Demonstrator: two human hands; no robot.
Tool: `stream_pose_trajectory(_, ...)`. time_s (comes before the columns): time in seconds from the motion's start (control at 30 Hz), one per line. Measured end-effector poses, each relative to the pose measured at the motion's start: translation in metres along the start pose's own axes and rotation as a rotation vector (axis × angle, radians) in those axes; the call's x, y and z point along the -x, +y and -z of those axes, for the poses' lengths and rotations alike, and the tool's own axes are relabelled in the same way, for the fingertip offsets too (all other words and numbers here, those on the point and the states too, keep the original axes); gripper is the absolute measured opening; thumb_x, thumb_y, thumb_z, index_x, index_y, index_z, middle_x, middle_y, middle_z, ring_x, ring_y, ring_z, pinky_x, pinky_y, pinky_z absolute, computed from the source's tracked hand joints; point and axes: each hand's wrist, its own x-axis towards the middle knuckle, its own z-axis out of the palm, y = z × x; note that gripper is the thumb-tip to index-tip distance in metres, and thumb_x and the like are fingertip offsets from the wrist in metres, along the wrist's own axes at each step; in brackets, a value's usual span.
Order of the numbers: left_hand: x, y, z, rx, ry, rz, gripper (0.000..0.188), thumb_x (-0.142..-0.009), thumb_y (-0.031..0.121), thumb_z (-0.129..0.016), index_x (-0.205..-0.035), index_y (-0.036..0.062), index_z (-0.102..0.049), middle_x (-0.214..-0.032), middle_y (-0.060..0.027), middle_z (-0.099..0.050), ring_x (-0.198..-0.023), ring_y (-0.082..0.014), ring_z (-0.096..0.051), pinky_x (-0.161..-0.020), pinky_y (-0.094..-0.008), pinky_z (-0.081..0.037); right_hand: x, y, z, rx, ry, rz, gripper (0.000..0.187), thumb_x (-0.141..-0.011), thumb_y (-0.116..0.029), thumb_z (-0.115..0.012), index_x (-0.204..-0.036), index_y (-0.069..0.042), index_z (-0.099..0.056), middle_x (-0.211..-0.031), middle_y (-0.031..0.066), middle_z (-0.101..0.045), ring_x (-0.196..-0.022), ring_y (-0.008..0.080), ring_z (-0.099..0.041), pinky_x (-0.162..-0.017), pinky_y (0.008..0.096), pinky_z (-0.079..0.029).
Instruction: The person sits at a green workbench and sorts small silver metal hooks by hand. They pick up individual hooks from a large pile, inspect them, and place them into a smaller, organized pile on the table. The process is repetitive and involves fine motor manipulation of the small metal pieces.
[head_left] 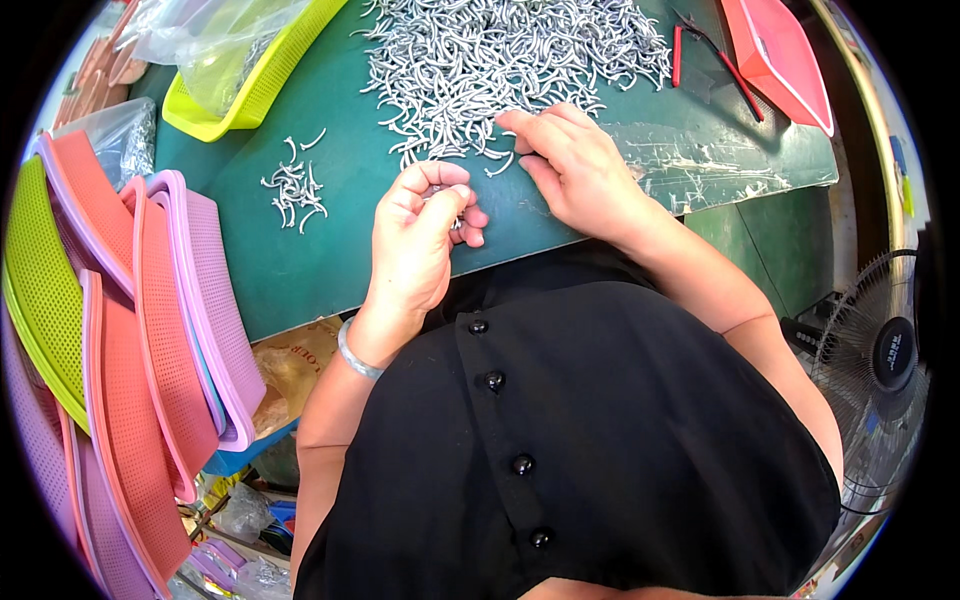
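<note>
The person wears a loose black top (640, 430), plain and smooth with a few soft folds, its front placket (508, 425) carrying a row of four round, domed buttons (494, 380) (black as well, and glossy enough to catch the light). A pale grey-blue bangle (352, 352), slim and rounded, circles the wrist of the left hand (412, 235). Both arms (700, 262) are bare as far as they show, and a curved neckline (560, 575) appears at the lower edge.
</note>
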Motion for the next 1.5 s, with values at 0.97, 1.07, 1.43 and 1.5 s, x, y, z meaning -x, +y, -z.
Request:
stream_pose_trajectory(0.97, -0.003, 0.0, -0.004, -0.04, 0.013, 0.014, 0.012, -0.092, 0.003, -0.061, -0.102, -0.0003, -0.056, -0.081, -0.0041, -0.061, -0.062, -0.0095, -0.059, -0.053, -0.022, -0.047, -0.019, 0.001, 0.0, -0.024, -0.105, 0.103, 0.046, -0.078, 0.002, -0.064, -0.123, -0.004, -0.056, -0.081, 0.0063, -0.059, -0.08, 0.0265, -0.055, -0.075, 0.038, -0.046)
stream_pose_trajectory(1.07, -0.003, 0.006, -0.009, -0.067, 0.061, 0.044, 0.014, -0.091, 0.005, -0.063, -0.103, -0.0006, -0.056, -0.081, -0.0046, -0.061, -0.061, -0.0092, -0.059, -0.051, -0.0214, -0.046, -0.02, -0.002, -0.001, -0.06, -0.058, 0.149, 0.048, -0.078, 0.002, -0.063, -0.125, -0.003, -0.054, -0.081, 0.0057, -0.059, -0.079, 0.0264, -0.055, -0.073, 0.0379, -0.046)
stream_pose_trajectory(1.43, -0.005, 0.003, -0.007, -0.075, 0.071, 0.041, 0.017, -0.093, 0.008, -0.064, -0.104, -0.001, -0.055, -0.079, -0.0045, -0.06, -0.057, -0.0096, -0.057, -0.046, -0.0207, -0.044, -0.017, 0.001, 0.007, -0.085, -0.098, 0.104, 0.049, -0.077, 0.002, -0.065, -0.125, -0.004, -0.055, -0.083, 0.0045, -0.062, -0.081, 0.0262, -0.057, -0.075, 0.0377, -0.047)
stream_pose_trajectory(1.5, -0.005, 0.005, -0.006, -0.113, 0.062, 0.047, 0.017, -0.092, 0.008, -0.063, -0.105, -0.001, -0.056, -0.079, -0.0042, -0.06, -0.057, -0.0094, -0.056, -0.046, -0.0203, -0.043, -0.015, 0.001, 0.007, -0.114, -0.145, 0.088, 0.045, -0.079, -0.001, -0.064, -0.124, -0.004, -0.056, -0.085, 0.0087, -0.063, -0.084, 0.0293, -0.057, -0.078, 0.0408, -0.047)
